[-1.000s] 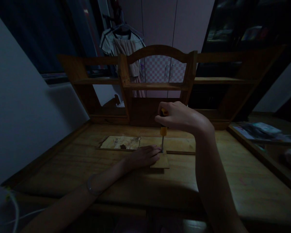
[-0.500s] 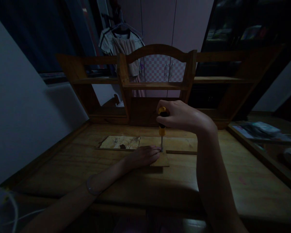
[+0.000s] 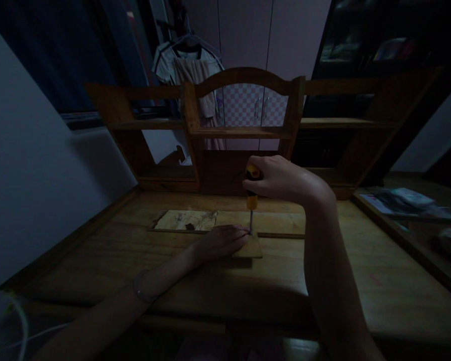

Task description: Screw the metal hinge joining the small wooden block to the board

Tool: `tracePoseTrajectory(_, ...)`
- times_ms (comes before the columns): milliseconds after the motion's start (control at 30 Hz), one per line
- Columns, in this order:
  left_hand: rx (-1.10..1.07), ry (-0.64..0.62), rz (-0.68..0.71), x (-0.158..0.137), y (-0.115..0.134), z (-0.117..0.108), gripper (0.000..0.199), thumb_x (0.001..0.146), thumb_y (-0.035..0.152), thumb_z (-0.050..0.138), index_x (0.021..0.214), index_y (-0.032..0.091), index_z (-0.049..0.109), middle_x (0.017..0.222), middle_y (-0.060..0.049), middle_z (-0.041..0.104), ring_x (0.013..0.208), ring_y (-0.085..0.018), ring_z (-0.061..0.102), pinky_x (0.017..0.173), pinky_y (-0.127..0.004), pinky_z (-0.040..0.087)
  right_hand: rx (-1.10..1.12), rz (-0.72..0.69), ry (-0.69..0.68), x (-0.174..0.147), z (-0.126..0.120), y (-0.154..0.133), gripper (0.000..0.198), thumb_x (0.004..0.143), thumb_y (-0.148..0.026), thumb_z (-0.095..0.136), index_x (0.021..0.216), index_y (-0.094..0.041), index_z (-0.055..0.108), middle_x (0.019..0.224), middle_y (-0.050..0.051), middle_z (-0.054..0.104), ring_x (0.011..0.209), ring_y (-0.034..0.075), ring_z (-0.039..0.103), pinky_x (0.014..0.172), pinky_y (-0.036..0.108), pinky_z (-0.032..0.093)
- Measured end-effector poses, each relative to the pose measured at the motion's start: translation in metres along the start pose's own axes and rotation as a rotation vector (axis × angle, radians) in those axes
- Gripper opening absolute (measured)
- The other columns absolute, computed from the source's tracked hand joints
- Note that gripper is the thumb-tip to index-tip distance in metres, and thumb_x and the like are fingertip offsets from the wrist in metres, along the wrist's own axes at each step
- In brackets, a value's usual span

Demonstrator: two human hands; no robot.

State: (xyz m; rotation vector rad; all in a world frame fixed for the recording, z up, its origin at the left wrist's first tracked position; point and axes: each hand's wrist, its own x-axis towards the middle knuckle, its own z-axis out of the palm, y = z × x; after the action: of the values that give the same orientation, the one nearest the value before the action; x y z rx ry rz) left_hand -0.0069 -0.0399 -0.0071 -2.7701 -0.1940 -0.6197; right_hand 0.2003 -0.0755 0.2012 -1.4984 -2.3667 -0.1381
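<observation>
My right hand (image 3: 276,175) is closed around the yellow and black handle of a screwdriver (image 3: 252,200), held upright above the desk. Its thin metal shaft points down to a small wooden board (image 3: 252,248). My left hand (image 3: 221,241) lies low over that board's left side and holds it, its fingertips touching or right beside the screwdriver tip. What sits under the tip is too small and dark to make out. Behind the small board, a long wooden strip (image 3: 278,223) lies across the desk, its left end pale with torn, stained patches.
The wooden desk (image 3: 135,255) carries a shelf unit (image 3: 240,133) along its back. A side surface at the right holds papers and plastic packets (image 3: 409,198). A white cable (image 3: 22,321) hangs at the lower left. Clothes (image 3: 191,65) hang beyond the shelves.
The screwdriver handle has turned a little in my right hand, and the fingers around it have shifted slightly. My left hand and the small board stay in place.
</observation>
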Motion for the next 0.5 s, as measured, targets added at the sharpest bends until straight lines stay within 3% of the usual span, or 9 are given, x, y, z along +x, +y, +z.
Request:
tracePoseTrajectory(267, 0.070, -0.092, -0.053, -0.0002, 0.0022, -0.0006, 0.038, 0.099, 0.014, 0.039, 0.137, 0.013, 0.041, 0.130, -0.012, 0.058, 0.126, -0.019, 0.052, 0.105, -0.033, 0.046, 0.010, -0.031, 0.007, 0.0003, -0.0017, -0.0024, 0.030, 0.087, -0.045, 0.051, 0.091, -0.018, 0.063, 0.086, 0.008, 0.069, 0.074, 0.019, 0.062, 0.062, 0.026, 0.038)
tracePoseTrajectory(500, 0.076, -0.074, -0.060, -0.0043, 0.0003, 0.0018, 0.038, 0.100, 0.015, 0.039, 0.137, 0.016, 0.041, 0.130, -0.012, 0.058, 0.124, -0.020, 0.053, 0.101, -0.035, 0.048, -0.028, -0.010, 0.009, -0.0006, -0.0030, -0.0001, 0.037, 0.089, -0.050, 0.049, 0.088, -0.016, 0.065, 0.087, 0.010, 0.070, 0.076, 0.020, 0.063, 0.061, 0.027, 0.037)
